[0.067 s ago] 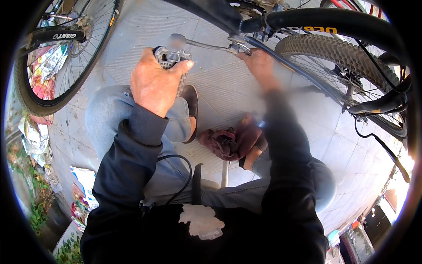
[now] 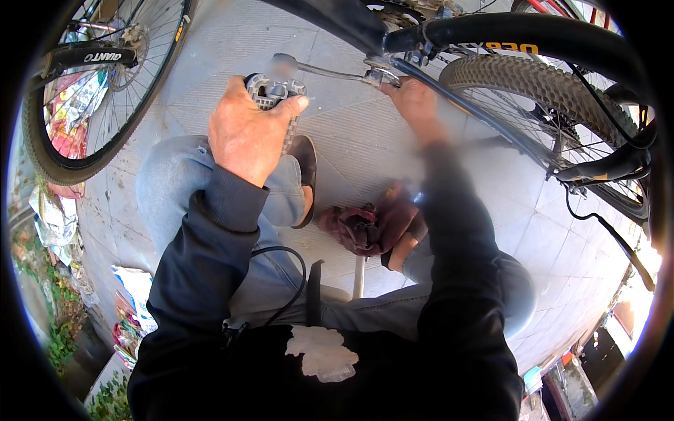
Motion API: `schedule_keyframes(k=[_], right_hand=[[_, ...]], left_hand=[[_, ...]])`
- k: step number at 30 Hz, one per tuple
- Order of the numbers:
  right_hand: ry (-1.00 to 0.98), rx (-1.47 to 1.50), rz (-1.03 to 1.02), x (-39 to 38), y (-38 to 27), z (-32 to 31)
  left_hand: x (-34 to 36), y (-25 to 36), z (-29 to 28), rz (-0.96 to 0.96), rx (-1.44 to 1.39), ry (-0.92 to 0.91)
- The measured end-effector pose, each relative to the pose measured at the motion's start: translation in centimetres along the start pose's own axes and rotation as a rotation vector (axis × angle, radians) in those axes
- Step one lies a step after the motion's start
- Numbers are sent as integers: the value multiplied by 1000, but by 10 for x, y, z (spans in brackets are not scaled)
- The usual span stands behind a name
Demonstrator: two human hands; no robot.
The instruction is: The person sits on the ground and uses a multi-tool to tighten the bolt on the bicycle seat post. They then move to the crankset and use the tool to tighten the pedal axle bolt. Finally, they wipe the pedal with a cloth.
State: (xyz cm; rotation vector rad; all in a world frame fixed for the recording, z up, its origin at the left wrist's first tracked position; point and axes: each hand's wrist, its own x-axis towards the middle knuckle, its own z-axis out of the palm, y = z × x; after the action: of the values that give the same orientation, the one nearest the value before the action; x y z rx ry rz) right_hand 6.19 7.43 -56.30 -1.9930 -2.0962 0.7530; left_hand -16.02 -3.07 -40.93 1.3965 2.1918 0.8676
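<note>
While the left hand [image 2: 246, 133] is clasping a grey, block-shaped pedal with a toothed edge [image 2: 267, 95], the right hand [image 2: 415, 105] is resting farther right, by a round, silvery metal joint [image 2: 382, 72]; left grip: thumb pressing on the right side, fingers wrapping the left side, pedal pinched between; right grip: fingertips lying partly out of sight at the joint, so whether they are pinching or merely touching, cannot tell.

Pedal is standing left of the joint, above the grey tiled floor [image 2: 337, 168]; a slim, dull grey metal crank arm [image 2: 333, 72] is spanning the gap between the two; a dark, slender frame tube [image 2: 449, 98] is slanting past the right hand toward a black, knobbly-treaded tyre [image 2: 523, 67] on the far right.

Progress, as judged: the pedal is apparently sitting on the arm's left end, and both hands are in place; a blur is covering that end, so how firmly it is seating, and how much work is remaining, cannot be told; neither hand is showing a tool.

Nearer, a crumpled, dark red cloth [image 2: 361, 231] is lying by the right foot; a pale, straight rod [image 2: 359, 277] is projecting from under it.
</note>
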Motion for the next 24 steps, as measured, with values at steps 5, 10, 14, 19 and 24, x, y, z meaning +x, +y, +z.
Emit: schedule_keyframes(k=[5,10,14,19,24], right_hand=[[38,-28,0,8,6,10],[66,10,26,11,10,22],[104,19,3,16,10,23],[139,21,11,13,9,25],[79,66,67,5,3,22]], left_hand=[[1,-8,5,6,-29,8],[0,-9,3,28,29,9],[2,-7,5,-33,-51,-18],[2,-1,1,-3,98,-23],[3,-11,3,4,-57,-31]])
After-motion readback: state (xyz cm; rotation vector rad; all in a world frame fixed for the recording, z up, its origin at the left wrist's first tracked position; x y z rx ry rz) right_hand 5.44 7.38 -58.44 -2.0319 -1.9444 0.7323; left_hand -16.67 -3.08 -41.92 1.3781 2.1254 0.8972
